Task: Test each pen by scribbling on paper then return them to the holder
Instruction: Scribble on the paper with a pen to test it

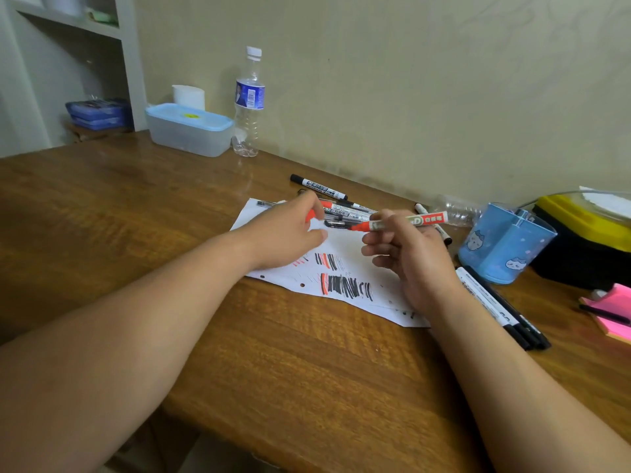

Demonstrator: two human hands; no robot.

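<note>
Though hard to call exactly, looks about midway. Right hand (413,254) curled round red marker (403,221), tip bare, raised just over paper (345,312). Left hand (283,233) pinching a red cap (310,216), likely this marker's, near paper's far edge. Red and black scribbles (345,286) already on paper, so at least two pens tested. Holder (495,257) at right, near paper; nothing seen standing in it, inside only partly visible. Returning apparently not started. Pile of pens (345,213) across paper's far edge, tested or not: cannot tell. Black markers (498,305) lying flat between paper and holder; lone marker (317,186) further back. Remaining: scribble or recap this one, clear the pile, then load everything into holder.
</note>
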